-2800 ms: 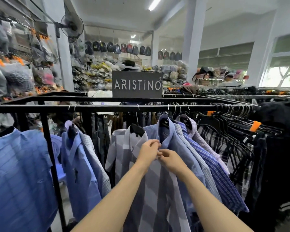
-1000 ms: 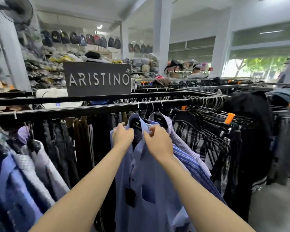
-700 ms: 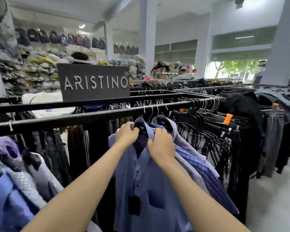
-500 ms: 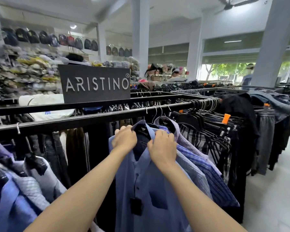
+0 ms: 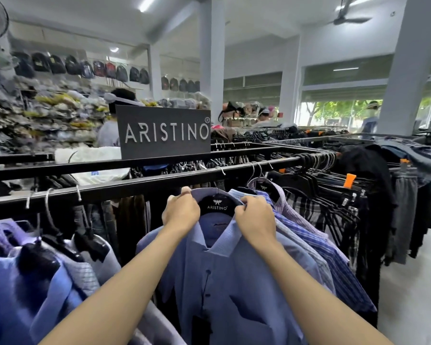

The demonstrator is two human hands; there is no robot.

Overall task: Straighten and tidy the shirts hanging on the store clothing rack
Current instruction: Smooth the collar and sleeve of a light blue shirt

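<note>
Crowded shop, black rail: now gripping blue shirt collar with left hand and right hand, shifted up from lower placket; straightening progressing.

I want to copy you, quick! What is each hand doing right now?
Left hand: grips the blue shirt's collar.
Right hand: grips the collar's other side.

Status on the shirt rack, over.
Left hand and right hand grip blue shirt collar at hanger. Shirt on rail. Nothing blocking.
</note>
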